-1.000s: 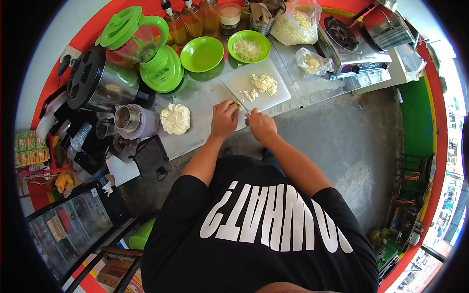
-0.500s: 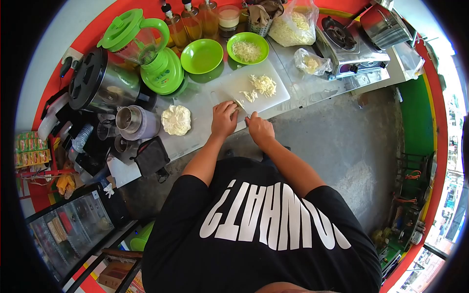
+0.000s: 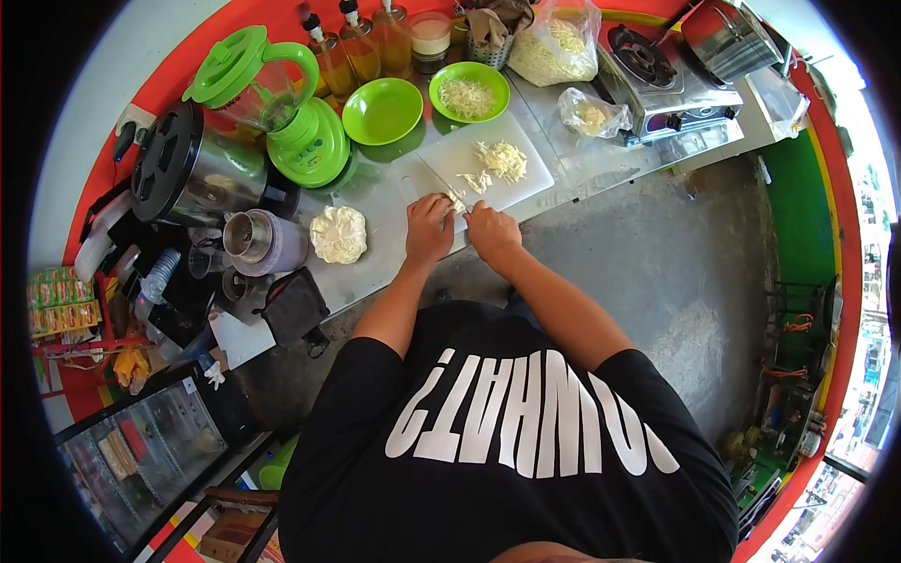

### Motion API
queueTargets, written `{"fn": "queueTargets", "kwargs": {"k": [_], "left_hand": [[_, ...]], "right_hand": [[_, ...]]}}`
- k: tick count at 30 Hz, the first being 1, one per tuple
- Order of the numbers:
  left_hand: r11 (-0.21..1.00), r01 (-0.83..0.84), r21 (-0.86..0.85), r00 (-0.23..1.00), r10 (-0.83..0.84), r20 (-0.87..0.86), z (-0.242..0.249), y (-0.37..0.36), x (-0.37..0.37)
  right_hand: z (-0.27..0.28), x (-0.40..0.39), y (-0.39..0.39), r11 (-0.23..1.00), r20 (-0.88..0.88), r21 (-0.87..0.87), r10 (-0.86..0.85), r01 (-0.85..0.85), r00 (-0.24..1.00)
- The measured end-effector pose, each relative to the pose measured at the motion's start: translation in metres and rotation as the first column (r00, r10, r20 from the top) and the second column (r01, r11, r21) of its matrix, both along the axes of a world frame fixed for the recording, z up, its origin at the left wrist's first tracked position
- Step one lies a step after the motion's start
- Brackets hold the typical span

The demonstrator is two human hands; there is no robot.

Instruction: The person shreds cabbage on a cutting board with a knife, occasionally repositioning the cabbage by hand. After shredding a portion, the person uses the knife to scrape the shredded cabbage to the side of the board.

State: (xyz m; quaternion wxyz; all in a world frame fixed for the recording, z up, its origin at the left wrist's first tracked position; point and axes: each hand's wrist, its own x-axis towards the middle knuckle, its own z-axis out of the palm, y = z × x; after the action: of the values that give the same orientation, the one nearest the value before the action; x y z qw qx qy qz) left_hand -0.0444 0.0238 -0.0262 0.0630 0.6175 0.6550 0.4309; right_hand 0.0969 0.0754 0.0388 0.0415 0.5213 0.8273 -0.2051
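My left hand (image 3: 429,228) has its fingers curled on a small piece of pale cabbage (image 3: 456,201) at the near left part of the white cutting board (image 3: 441,153). Close beside it, my right hand (image 3: 492,233) is closed around a knife, which is mostly hidden by the hand; only a little of the blade shows between the two hands. On the board beyond them lie a heap of shredded cabbage (image 3: 502,160) and a smaller cluster of shreds (image 3: 477,181). A pale, rounded cabbage (image 3: 338,234) sits on the counter left of my left hand.
Behind the board stand a green bowl (image 3: 383,111), another green bowl with shreds (image 3: 505,101) and a green blender (image 3: 308,145). Bags of shreds (image 3: 556,56) and a gas stove (image 3: 657,94) are to the right. A steel-topped container (image 3: 272,239) stands left.
My right hand has shifted slightly up and left, closer to my left hand. The left hand stays about where it was on the cabbage piece. The view has shifted slightly.
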Motion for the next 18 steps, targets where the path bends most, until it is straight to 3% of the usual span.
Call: {"fn": "queueTargets", "kwargs": {"k": [6,13,18], "left_hand": [[0.999,-0.021,0.035,1.000,0.021,-0.005,-0.002,0.001,0.001],[1.000,0.016,-0.004,1.000,-0.016,-0.007,-0.003,0.000,-0.001],[0.999,-0.027,0.032,1.000,0.027,0.005,-0.003,0.002,0.000]], "right_hand": [[-0.005,0.005,-0.014,0.995,0.021,-0.070,-0.066,0.067,0.998],[0.001,-0.001,-0.004,1.000,-0.001,0.009,0.022,-0.022,1.000],[-0.012,0.006,-0.013,0.997,0.029,-0.054,-0.058,0.059,0.998]]}}
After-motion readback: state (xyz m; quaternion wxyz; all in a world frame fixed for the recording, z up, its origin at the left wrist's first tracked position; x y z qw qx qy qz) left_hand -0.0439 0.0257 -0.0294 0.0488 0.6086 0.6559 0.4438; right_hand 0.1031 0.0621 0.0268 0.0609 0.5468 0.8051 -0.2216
